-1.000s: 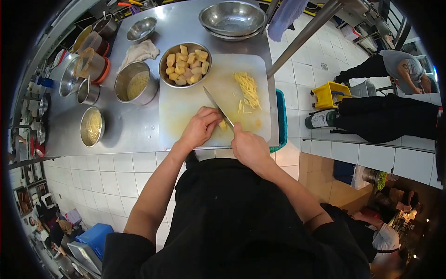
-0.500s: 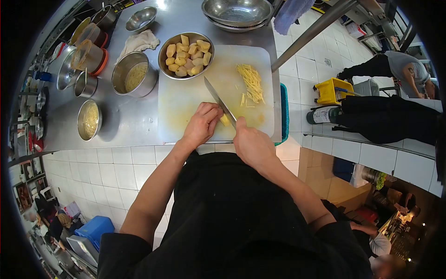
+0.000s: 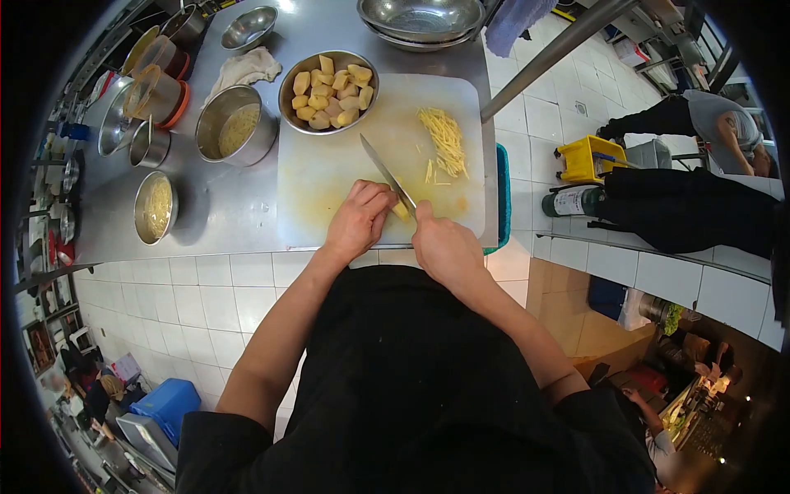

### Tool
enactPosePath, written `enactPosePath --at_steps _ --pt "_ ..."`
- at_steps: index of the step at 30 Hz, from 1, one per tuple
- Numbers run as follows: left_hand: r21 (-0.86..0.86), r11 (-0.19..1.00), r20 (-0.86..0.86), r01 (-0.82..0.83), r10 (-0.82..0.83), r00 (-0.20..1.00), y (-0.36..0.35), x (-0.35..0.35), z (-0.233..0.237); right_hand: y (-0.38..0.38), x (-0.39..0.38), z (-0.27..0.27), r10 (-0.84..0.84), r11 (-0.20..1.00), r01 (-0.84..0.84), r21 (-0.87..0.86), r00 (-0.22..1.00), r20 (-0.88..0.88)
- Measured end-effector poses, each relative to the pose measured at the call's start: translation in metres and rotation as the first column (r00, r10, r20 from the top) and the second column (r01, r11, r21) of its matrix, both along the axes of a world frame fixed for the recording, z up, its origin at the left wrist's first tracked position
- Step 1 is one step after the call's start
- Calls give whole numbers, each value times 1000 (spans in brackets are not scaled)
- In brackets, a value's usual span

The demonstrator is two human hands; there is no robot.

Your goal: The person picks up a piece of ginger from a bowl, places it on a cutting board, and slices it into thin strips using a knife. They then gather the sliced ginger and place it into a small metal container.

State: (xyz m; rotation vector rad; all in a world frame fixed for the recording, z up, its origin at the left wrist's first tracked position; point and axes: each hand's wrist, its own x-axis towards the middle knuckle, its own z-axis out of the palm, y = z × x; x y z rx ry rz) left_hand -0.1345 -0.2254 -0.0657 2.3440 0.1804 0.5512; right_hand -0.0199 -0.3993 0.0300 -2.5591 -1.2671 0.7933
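Note:
My right hand (image 3: 447, 247) is wrapped round the handle of a kitchen knife (image 3: 379, 162), its blade slanting up and left across the white cutting board (image 3: 317, 177). The fingers of my left hand (image 3: 360, 221) are bent and press a piece of peeled potato (image 3: 401, 211) onto the board, close beside the blade. Part of that piece is hidden by the fingers and knife. To the right on the board lies a pile of thin pale-yellow potato strips (image 3: 444, 142), with a few loose ones below it. A steel bowl (image 3: 287, 96) of peeled potato chunks sits at the board's upper left corner.
Left of the board, a steel pot (image 3: 265, 136) and a small bowl (image 3: 172, 216) hold pale strips in liquid. Behind them are a cloth (image 3: 239, 70) and lidded containers. Large steel bowls (image 3: 420, 18) stand at the back, near a slanting metal post (image 3: 559, 58). Other people are farther off.
The view has shifted slightly, so the table sits a little higher. Both hands, the knife and the potato piece keep nearly the same positions. At lower right, another person's arm has moved.

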Motion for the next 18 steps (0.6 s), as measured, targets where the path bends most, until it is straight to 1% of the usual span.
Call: enactPosePath --at_steps 3,5,8,9,11,14,16,18 --pt "-14 1000 -10 -3 3 1000 2 -3 -1 -2 2 18 23 999 -23 25 1000 -11" --pt "-25 1000 3 0 0 1000 2 -1 -4 -10 0 32 58 998 -58 -3 998 -18" --pt "-20 1000 14 7 -7 1000 3 -3 -7 -20 -4 37 58 997 -60 -58 998 -30" --pt "-16 1000 11 7 -7 1000 2 -4 -5 -18 -6 27 59 996 -61 -60 998 -31" --pt "-7 1000 11 5 -5 1000 4 -2 -3 -11 -9 -7 24 1000 -24 -7 1000 16" --pt "4 1000 34 3 -3 999 4 -2 -1 -4 -5 -18 36 998 -38 45 999 38" --pt "18 999 35 47 -47 998 2 0 -1 -14 -4 0 41 998 -42 41 999 23" --pt "16 999 35 35 -36 999 0 -1 -3 -19 -3 9 50 998 -51 26 999 3"
